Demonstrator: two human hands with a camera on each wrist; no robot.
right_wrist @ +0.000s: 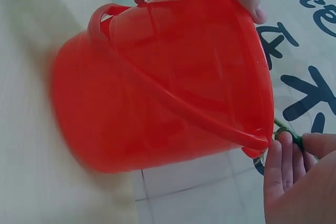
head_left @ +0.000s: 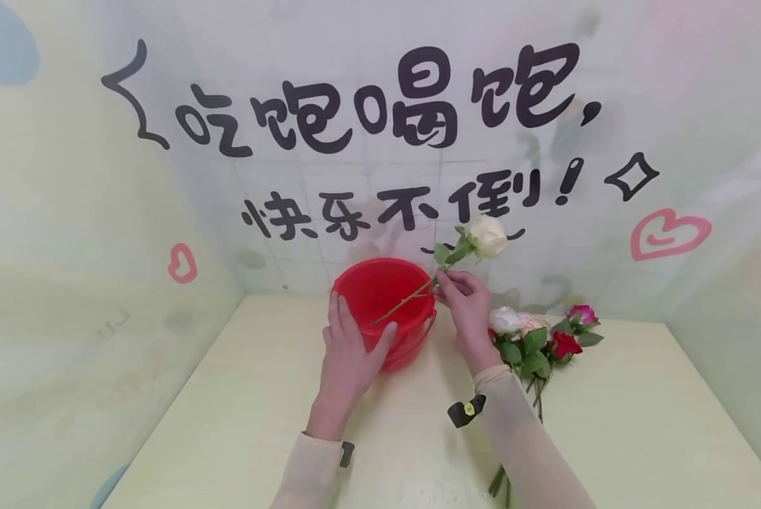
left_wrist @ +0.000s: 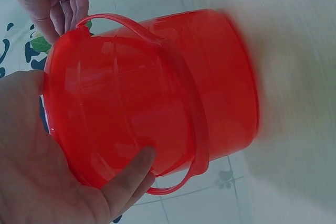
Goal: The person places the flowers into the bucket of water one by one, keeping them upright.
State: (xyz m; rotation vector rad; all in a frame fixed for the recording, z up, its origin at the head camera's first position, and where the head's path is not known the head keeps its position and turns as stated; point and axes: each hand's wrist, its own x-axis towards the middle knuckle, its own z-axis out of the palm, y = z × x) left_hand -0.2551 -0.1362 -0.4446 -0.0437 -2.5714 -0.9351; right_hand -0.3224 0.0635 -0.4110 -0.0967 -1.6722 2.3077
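Observation:
A red plastic bucket [head_left: 408, 346] stands upright on the table, its mouth facing up. My left hand [head_left: 348, 353] holds the bucket's near left side at the rim, fingers along the outer wall and thumb apart from them. Between thumb and fingers, my right hand [head_left: 468, 307] pinches the green stem of a white rose [head_left: 487, 237]. The bloom is up and to the right, beyond the hand, while the bare stem end slants down left over the bucket's mouth. In the right wrist view, the right fingers [right_wrist: 286, 163] pinch the stem beside the rim.
Several artificial flowers lie on the table [head_left: 622, 417] right of the bucket, partly behind the right forearm: a red rose [head_left: 567, 344], a magenta rose [head_left: 583, 314] and a pale one [head_left: 506, 321]. A printed cloth wall [head_left: 380, 177] stands close behind the bucket.

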